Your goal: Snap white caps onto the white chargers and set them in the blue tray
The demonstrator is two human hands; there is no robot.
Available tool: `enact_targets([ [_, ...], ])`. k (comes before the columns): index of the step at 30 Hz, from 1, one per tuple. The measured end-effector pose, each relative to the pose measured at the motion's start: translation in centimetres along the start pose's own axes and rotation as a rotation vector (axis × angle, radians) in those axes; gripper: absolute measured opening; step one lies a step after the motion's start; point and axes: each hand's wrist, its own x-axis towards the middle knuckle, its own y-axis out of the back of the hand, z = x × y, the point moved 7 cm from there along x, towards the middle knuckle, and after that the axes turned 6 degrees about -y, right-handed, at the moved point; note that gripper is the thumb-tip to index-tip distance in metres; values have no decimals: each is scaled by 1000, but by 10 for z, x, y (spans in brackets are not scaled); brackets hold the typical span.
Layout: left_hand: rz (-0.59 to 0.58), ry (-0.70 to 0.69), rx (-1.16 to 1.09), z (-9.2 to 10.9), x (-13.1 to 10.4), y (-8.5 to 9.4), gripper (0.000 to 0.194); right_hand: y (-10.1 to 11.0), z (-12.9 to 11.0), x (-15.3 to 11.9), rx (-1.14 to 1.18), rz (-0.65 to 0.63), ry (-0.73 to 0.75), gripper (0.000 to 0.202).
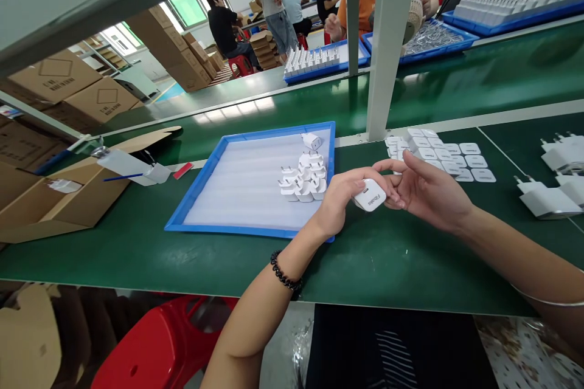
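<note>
A white plug charger (370,196) with a port and grey lettering on its end face is gripped in my left hand (340,194), over the right edge of the blue-rimmed tray (228,182). My right hand (424,188) is just right of the charger, thumb apart from the fingers. Its fingertips are close to the charger's side; whether they touch it I cannot tell. Inside the tray, a cluster of white chargers (305,179) stands with pins showing, and a single charger (311,141) lies behind them. Rows of small white rounded squares (469,161) are partly hidden behind my right hand.
More plug chargers (545,197) lie at the far right of the green bench (205,261). A grey post (387,42) rises behind my hands. At left are an open cardboard box (86,200) and a white bottle (125,165). Co-workers sit and stand beyond.
</note>
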Motion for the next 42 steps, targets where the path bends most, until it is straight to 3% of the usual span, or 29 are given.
enact_targets([
  [8, -48, 81, -1, -6, -2, -4, 36, 3, 1, 1, 20, 41, -8, 54],
  [14, -49, 81, -18, -6, -1, -4, 27, 2, 2, 2, 42, 35, -12, 53],
  [20, -15, 48, 89, -6, 0, -2, 33, 3, 4, 2, 19, 53, -16, 50],
  [27, -28, 104, -104, -15, -1, -4, 32, 7, 6, 5, 89, 60, -7, 44],
  [34, -37, 122, -141, -20, -2, -4, 32, 8, 7, 7, 121, 56, -7, 37],
  [42, -30, 103, -26, -15, -3, -5, 26, 11, 8, 5, 79, 87, -24, 34],
])
